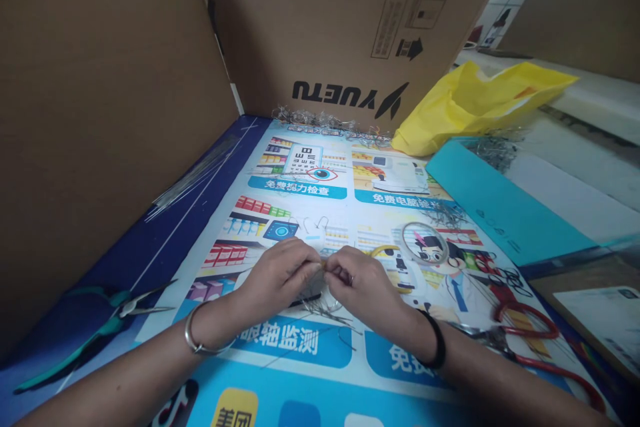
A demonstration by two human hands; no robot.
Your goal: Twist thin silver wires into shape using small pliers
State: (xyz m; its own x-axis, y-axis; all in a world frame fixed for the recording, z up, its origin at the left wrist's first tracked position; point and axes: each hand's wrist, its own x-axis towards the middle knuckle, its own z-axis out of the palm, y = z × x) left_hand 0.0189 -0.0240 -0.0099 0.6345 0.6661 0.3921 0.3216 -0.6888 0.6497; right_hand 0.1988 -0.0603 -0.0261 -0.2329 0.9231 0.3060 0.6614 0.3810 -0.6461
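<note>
My left hand (pixel 287 273) and my right hand (pixel 357 277) meet over the middle of the printed sheet (pixel 280 367). Both are closed in a pinch, fingertips almost touching. A tiny yellowish bit shows between them, too small to name. Thin wire pieces (pixel 325 310) lie in a loose bunch just below the hands. Several bent wires (pixel 310 221) rest on the sheet beyond the left hand. To the right of the right hand are a clear ring-shaped roll (pixel 425 244) and a yellow ring (pixel 385 250), the latter partly hidden.
Green-handled pliers (pixel 117 310) lie at left, near straight wires (pixel 195 173). Red-handled scissors (pixel 505 333) lie at right, by black loops (pixel 515 280). Cardboard walls (pixel 320 33) stand behind. Tangled wires (pixel 325 121) line their base. A yellow bag (pixel 465 107) and blue box (pixel 500 207) sit at right.
</note>
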